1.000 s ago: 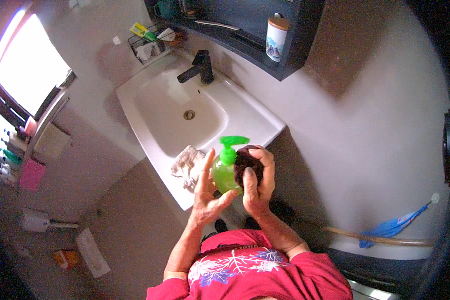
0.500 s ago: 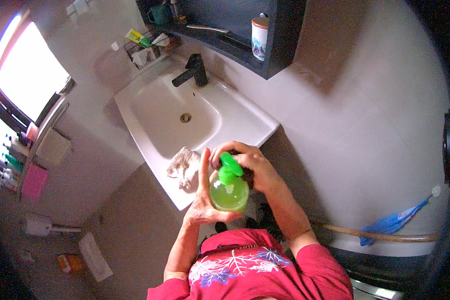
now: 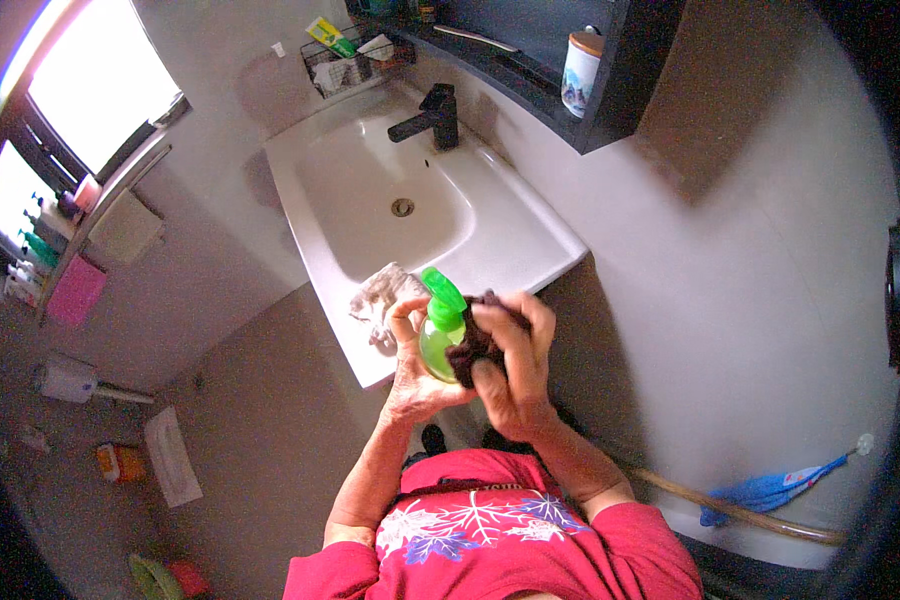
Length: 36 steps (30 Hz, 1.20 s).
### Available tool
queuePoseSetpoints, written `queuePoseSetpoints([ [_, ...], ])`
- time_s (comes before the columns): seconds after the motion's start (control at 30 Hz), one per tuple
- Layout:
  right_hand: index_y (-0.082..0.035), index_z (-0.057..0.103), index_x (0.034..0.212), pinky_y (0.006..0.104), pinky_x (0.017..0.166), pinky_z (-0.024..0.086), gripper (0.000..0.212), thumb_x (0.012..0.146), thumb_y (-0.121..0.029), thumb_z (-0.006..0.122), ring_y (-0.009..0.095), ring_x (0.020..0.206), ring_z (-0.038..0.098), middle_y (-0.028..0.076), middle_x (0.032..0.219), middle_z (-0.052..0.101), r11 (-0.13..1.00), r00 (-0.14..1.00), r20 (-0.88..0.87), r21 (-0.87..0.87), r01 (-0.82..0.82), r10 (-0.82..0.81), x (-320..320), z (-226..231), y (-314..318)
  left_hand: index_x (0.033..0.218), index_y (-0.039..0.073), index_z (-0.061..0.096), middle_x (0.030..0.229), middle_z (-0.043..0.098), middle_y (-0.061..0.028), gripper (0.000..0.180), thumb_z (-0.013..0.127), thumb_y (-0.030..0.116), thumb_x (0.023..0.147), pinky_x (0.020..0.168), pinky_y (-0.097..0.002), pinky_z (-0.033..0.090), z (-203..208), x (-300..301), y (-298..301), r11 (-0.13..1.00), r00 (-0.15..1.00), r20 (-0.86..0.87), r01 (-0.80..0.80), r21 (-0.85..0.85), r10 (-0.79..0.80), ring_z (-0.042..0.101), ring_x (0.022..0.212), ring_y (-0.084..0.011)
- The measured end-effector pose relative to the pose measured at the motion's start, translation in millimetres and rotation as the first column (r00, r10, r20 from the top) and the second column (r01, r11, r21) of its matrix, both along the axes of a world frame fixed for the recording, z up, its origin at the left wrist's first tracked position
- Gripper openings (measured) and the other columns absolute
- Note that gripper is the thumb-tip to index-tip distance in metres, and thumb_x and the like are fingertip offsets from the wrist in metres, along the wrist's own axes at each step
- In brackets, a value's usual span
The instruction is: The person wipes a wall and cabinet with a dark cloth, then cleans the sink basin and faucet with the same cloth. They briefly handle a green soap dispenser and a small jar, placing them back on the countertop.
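The left hand (image 3: 413, 378) is curled around a rounded, see-through green plastic bottle with a bright green pump top (image 3: 436, 347), thumb and fingers closed on its side. The right hand (image 3: 518, 372), fingers bent, grips a crumpled dark maroon cloth (image 3: 478, 342) and presses it against the bottle's right side. The bottle is held up in front of the near edge of a white rectangular washbasin (image 3: 535, 245), just beside a rumpled pale grey-beige cloth (image 3: 378, 303) lying on the rim.

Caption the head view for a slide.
Left fingers hold a green pump bottle while right fingers hold a dark cloth against it, near a white sink.
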State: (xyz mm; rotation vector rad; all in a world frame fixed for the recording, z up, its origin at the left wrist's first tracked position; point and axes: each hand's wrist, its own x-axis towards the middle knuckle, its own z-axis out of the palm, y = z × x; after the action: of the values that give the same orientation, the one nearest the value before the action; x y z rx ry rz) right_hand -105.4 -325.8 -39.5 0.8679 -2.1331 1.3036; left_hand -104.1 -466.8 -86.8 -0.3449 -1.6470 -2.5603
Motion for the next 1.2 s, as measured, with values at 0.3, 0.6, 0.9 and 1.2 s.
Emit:
queuePoseSetpoints([
  [0.3, -0.003, 0.050, 0.110, 0.0362, 0.095, 0.034, 0.032, 0.091, -0.026, 0.043, 0.023, 0.107, 0.046, 0.014, 0.111, 0.049, 0.853, 0.919, 0.303, -0.518, -0.065, 0.254, -13.6, -24.1, -1.1, 0.122, 0.011, 0.026, 0.115, 0.043, -0.0084, 0.090, 0.086, 0.009, 0.054, 0.092, -0.0340, 0.041, -1.3, 15.5, 2.2, 0.998, 0.994, -0.111, -0.024, -0.057, 0.018, 0.045, 0.111, -0.0196],
  [0.6, -0.003, 0.051, 0.113, 0.0285, 0.085, 0.045, 0.026, 0.093, -0.019, 0.045, 0.013, 0.097, 0.054, 0.006, 0.104, 0.057, 0.570, 0.607, 0.568, -0.792, 0.220, 0.555, -24.7, -39.9, -12.9, 0.133, 0.006, 0.032, 0.125, 0.044, -0.0104, 0.092, 0.085, 0.021, 0.060, 0.098, -0.0336, 0.037, 3.9, 6.2, -17.8, 0.813, 0.941, -0.325, -0.260, -0.522, 0.092, 0.045, 0.114, -0.0207],
  [0.9, -0.002, 0.053, 0.106, 0.0362, 0.092, 0.037, 0.024, 0.089, -0.017, 0.044, 0.026, 0.102, 0.049, 0.014, 0.109, 0.050, 0.924, 0.961, 0.274, -0.370, 0.091, 0.016, -10.3, -30.1, -13.7, 0.137, 0.010, 0.015, 0.123, 0.043, -0.0135, 0.113, 0.089, 0.018, 0.053, 0.096, -0.0374, 0.041, 0.5, 13.4, -1.0, 0.946, 0.989, -0.053, -0.144, -0.289, 0.135, 0.047, 0.113, -0.0243],
  [1.2, -0.005, 0.058, 0.097, 0.0360, 0.095, 0.033, 0.028, 0.074, -0.015, 0.045, 0.026, 0.104, 0.048, 0.014, 0.109, 0.052, 0.898, 0.758, 0.482, -0.242, -0.368, 0.440, -25.4, 7.4, 3.5, 0.143, 0.016, -0.006, 0.126, 0.037, -0.0161, 0.124, 0.082, 0.006, 0.055, 0.103, -0.0418, 0.029, 1.0, 23.2, -16.9, 0.962, 0.976, -0.131, 0.138, -0.236, -0.172, 0.037, 0.122, -0.0302],
])
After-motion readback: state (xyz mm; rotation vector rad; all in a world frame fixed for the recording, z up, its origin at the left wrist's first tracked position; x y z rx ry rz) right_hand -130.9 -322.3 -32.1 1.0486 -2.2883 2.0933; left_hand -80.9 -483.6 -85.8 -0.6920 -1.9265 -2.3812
